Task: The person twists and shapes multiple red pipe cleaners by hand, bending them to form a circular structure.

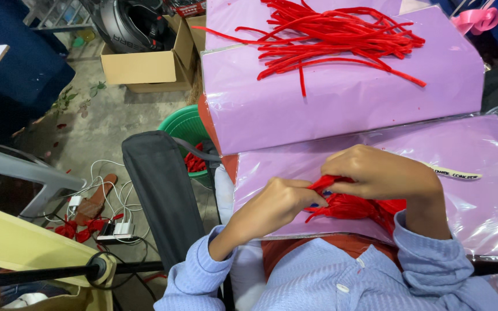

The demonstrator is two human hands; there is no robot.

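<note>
My left hand [280, 204] and my right hand [378, 173] both pinch a small bundle of red strips [350, 204] that rests on a lilac sheet wrapped in clear plastic [479, 155] on my lap. The fingers of both hands are curled around the strips at the bundle's left end. Farther away, a large loose pile of long red strips [335, 34] lies on a second lilac wrapped stack [329, 98]. I wear a light blue buttoned shirt.
A green basket [187, 128] holding red scraps stands on the floor left of the stacks. A cardboard box [145, 66] with a dark helmet [128, 23] is at the back. A white power strip with cables [116, 229] lies on the concrete floor. A dark chair part [159, 184] stands beside me.
</note>
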